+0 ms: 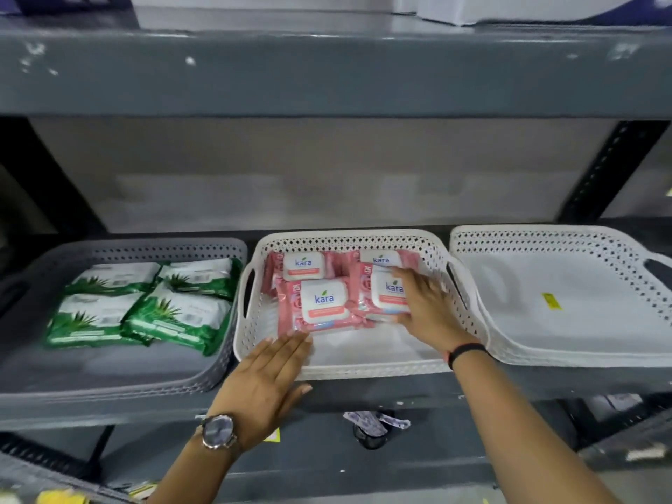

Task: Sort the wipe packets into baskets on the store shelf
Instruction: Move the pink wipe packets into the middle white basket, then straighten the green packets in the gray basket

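Observation:
Three baskets stand side by side on the grey shelf. The grey basket [222,372] on the left holds several green wipe packets [174,314]. The white middle basket [363,369] holds several pink Kara wipe packets [320,307]. My right hand [425,307] lies over the right front pink packet [381,296], fingers around its right edge. My left hand [269,380] is flat with fingers spread, over the middle basket's front left corner, fingertips just touching the front pink packet. The right white basket [567,354] has nothing in it except a small yellow sticker [551,300].
An upper shelf board [327,70] overhangs the baskets. A black perforated upright [603,172] stands at the back right. Below the shelf edge lie a dark round object with crumpled wrapper [374,427] and some yellow items [62,498] at the bottom left.

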A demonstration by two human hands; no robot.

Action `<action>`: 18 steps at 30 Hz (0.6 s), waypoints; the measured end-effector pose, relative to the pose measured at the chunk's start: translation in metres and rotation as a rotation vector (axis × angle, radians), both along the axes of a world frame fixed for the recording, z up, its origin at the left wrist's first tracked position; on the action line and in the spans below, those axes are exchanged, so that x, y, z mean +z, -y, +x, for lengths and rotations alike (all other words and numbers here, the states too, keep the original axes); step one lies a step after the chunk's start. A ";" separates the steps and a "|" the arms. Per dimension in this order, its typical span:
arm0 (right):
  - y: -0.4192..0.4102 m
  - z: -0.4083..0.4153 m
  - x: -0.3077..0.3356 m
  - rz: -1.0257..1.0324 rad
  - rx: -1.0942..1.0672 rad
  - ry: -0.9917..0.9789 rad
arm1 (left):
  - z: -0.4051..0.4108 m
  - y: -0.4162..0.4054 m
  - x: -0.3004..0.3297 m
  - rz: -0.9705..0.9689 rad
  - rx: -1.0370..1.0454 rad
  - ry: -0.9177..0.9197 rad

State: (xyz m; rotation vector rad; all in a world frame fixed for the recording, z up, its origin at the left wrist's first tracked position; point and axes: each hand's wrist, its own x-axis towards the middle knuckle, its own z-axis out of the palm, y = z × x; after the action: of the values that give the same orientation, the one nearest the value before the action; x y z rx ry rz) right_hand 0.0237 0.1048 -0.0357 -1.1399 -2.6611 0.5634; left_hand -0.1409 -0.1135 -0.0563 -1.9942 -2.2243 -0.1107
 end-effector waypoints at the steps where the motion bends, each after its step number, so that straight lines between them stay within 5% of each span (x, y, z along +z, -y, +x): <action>1: -0.001 0.000 -0.001 -0.014 -0.014 0.015 | -0.001 0.001 0.000 -0.009 -0.004 0.008; 8: 0.017 -0.013 0.019 0.112 -0.023 0.092 | -0.030 0.017 0.009 0.059 0.073 0.033; 18: 0.147 -0.169 0.039 0.237 0.252 -0.173 | -0.161 0.095 0.037 0.032 0.181 -0.037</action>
State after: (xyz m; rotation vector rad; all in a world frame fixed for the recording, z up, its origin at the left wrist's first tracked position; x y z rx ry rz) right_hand -0.1455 -0.0423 0.0031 -0.6662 -2.6483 0.3533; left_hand -0.3016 -0.2081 -0.0190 -1.7540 -2.3502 -0.0869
